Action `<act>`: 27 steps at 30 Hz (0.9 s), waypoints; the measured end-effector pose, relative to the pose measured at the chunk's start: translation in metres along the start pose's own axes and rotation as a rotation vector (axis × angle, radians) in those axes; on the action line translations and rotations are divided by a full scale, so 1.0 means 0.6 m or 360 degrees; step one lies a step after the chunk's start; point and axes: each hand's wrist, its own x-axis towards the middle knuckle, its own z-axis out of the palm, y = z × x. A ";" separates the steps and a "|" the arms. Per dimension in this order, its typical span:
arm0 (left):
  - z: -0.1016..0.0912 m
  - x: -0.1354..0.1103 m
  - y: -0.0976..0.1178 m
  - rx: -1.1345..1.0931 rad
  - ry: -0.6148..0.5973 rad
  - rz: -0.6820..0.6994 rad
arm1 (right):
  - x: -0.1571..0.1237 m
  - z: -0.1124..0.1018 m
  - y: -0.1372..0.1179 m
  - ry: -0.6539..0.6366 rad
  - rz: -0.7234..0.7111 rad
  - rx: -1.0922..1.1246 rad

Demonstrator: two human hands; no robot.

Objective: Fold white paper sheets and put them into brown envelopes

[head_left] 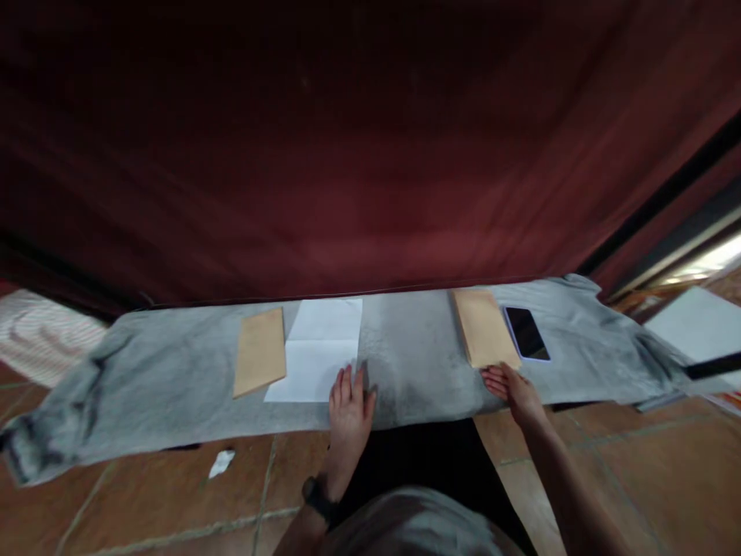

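My left hand [349, 409], a dark band at its wrist, rests with fingers spread on the near right corner of a white sheet of paper [322, 363]. A crease runs across the sheet. Partly over the sheet's left edge lies a flat brown paper envelope [259, 351]. Farther right, a stack of similar brown envelopes [483, 328] sits on the cloth. My right hand [509, 384] is at the stack's near edge, thumb at the corner and fingers curled together just below it; how many envelopes it pinches is hidden.
Grey cloth [174, 378] covers the narrow bench, hanging over its ends. A phone [527, 333] with a pale purple rim lies right of the stack. A dark red panel [370, 193] rises behind. On the tiled floor [144, 494] is a scrap of white paper [221, 462].
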 end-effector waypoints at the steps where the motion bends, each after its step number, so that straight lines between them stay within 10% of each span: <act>1: -0.004 -0.003 -0.016 0.0157 0.0020 0.0000 | 0.002 -0.001 0.006 0.0016 -0.0019 -0.0019; 7: -0.023 -0.019 -0.074 0.0604 -0.0147 -0.0013 | -0.002 0.005 0.028 0.0067 -0.0193 -0.0039; 19: -0.061 0.026 -0.045 0.0789 -0.0526 -0.0002 | -0.011 0.003 0.033 0.0050 -0.0365 -0.0183; 27: -0.018 -0.001 0.093 0.0687 -0.0507 0.0579 | -0.058 0.087 0.041 -0.0291 -0.0311 -0.0368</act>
